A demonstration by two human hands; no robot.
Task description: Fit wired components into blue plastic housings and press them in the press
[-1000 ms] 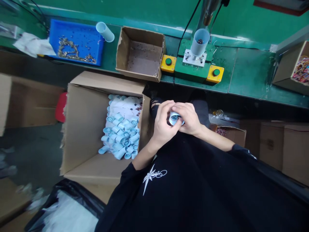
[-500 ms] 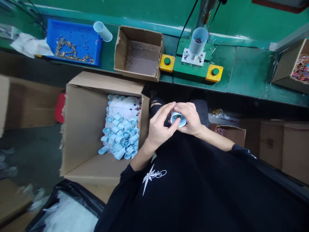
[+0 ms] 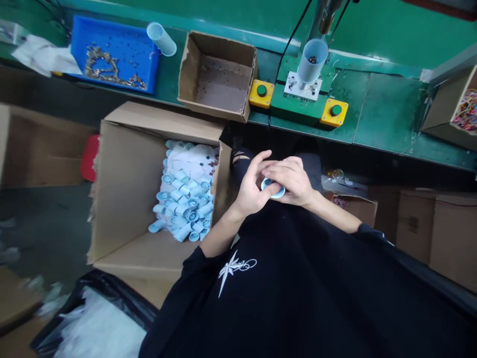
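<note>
Over my lap, both hands are round a light blue plastic cup-shaped part [image 3: 275, 194], its open rim tilted up towards me. My left hand [image 3: 250, 191] grips the near left of it, with the thumb over the rim and its tip inside the mouth. One left finger sticks up free of the part. My right hand [image 3: 294, 183] wraps the right side, its fingers bent across the top. What lies inside the cup is mostly hidden by the fingers. A similar blue cup [image 3: 310, 70] with small dark and coppery bits in it stands on the press's metal plate [image 3: 297, 88].
Left of me, a large carton [image 3: 122, 194] holds many blue cups [image 3: 182, 209]. On the green bench [image 3: 387, 107] are a blue tray [image 3: 112, 30] of metal pieces, a lone blue tube [image 3: 162, 40], a cardboard box [image 3: 219, 74] and two yellow-boxed green buttons [image 3: 261, 90].
My left fingers have lifted away from the cup's top, one now pointing up. The right fingers have closed further over it, and the cup's mouth is more covered. The view has shifted slightly.
</note>
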